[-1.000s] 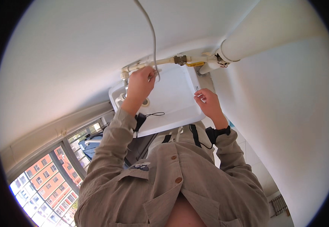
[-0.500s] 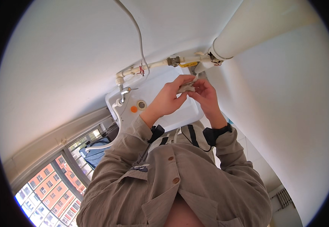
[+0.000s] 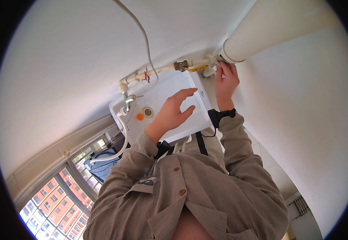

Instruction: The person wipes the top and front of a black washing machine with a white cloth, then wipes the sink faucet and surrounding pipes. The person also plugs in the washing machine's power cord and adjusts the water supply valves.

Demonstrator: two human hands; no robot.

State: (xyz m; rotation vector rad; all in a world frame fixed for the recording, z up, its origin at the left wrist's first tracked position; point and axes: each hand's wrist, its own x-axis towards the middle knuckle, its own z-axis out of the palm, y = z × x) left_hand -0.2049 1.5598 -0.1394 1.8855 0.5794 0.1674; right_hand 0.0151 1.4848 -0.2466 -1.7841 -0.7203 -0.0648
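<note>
Over the white sink [image 3: 190, 120] hovers my left hand [image 3: 173, 112], its thumb and fingers apart and nothing in them. My right hand [image 3: 226, 85] reaches up to the joint where the thin wall pipe meets the thick pipe [image 3: 238, 50]. Its fingers are bent together on a crumpled whitish cloth [image 3: 214, 61] pressed at that joint. Part of the cloth is hidden behind the fingers. Just left of it is a yellow valve handle [image 3: 197, 69] on the cream pipe.
A metal tap [image 3: 129, 99] and a white hose [image 3: 122, 140] are at the sink's left side. An orange disc [image 3: 140, 117] lies beside the drain [image 3: 148, 112]. A grey cable [image 3: 142, 30] hangs down the wall, near a red valve handle [image 3: 146, 77]. A barred window [image 3: 62, 192] is at lower left.
Both hands held the cloth together over the sink. My right hand has since moved up to the pipe joint with it, while my left hand has let go and opened.
</note>
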